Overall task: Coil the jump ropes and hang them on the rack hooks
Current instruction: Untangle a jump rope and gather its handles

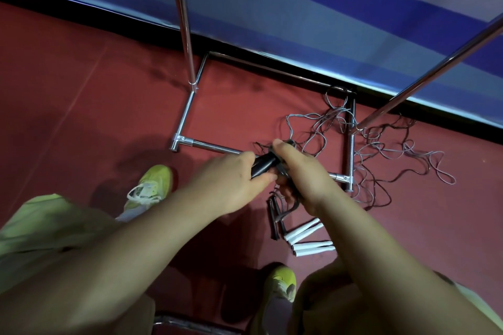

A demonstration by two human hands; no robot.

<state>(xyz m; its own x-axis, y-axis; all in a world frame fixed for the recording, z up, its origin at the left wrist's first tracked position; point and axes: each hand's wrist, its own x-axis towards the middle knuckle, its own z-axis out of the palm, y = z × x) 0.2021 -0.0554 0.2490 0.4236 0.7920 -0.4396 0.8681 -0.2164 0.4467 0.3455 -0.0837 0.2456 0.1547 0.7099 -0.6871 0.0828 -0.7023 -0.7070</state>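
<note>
My left hand [231, 182] curls round black jump rope handles [262, 164], and my right hand [302, 174] pinches their dark cord [284, 144] just beside it. Rightward, grey ropes [381, 149] lie tangled on the floor [81, 90] around the rack [187, 114] base, white handles [307, 236] nearer me.

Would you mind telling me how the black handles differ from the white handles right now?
The black handles are dark and held up between the left hand and right hand; the white handles are pale and lie untouched on the red floor. The black ones have cord gathered against them in the right hand, while the white ones lie side by side. Both pairs are slim jump-rope handles.
</note>
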